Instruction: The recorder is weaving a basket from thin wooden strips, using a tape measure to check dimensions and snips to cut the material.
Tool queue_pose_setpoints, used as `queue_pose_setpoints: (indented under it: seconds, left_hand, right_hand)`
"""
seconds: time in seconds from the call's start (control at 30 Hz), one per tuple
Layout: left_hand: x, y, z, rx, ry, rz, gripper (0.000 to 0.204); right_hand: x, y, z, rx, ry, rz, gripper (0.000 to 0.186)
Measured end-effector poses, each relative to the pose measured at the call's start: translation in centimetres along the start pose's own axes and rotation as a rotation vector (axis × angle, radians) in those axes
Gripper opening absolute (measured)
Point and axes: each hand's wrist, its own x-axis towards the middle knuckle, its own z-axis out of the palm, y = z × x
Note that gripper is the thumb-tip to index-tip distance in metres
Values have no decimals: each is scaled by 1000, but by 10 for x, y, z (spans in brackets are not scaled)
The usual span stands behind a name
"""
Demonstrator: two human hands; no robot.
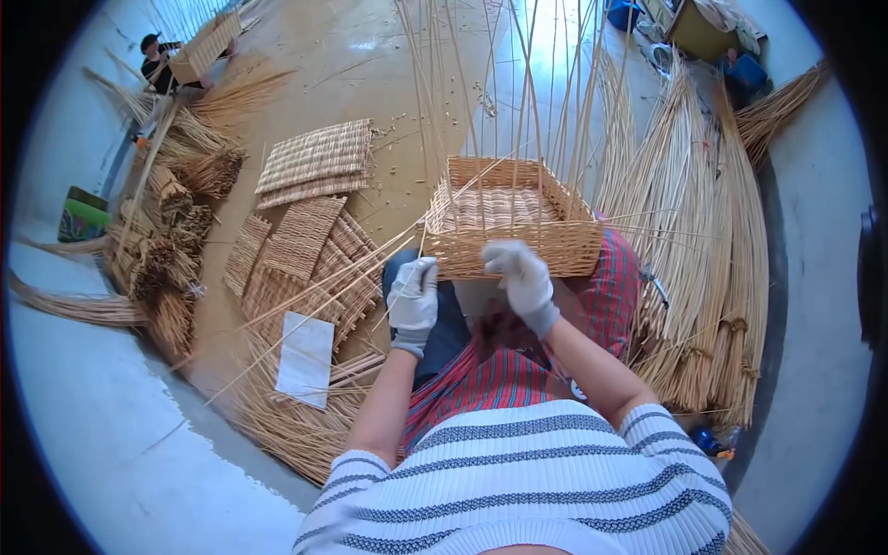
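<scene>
the gloved left hand pinches a thin cane by the near left corner of the basket, which sits over the knees. the right hand curls before its front wall, whether holding anything i cannot tell

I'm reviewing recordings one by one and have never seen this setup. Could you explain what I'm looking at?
There's no machine: a person works by hand. The one picture comes from a wide fisheye camera on their head, looking down, so edges bend. The gloved left hand is closed by the basket's near left corner; what it pinches is unclear. The gloved right hand is at the front wall. Woven mats and straw bundles lie on the floor.
</scene>
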Motion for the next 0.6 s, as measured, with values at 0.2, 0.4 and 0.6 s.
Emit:
queue_pose_setpoints:
  seconds: [0.2, 0.4, 0.6]
  left_hand:
    - [27, 28, 26, 457, -433, 62, 90]
    - [40, 43, 36, 390, -551, -197, 107]
    - [43, 11, 39, 482, -547, 48, 82]
  right_hand:
    - [44, 26, -15, 270, 28, 750, 28]
    - [171, -9, 34, -861, -244, 197, 68]
    - [50, 34, -47, -119, 231, -23, 57]
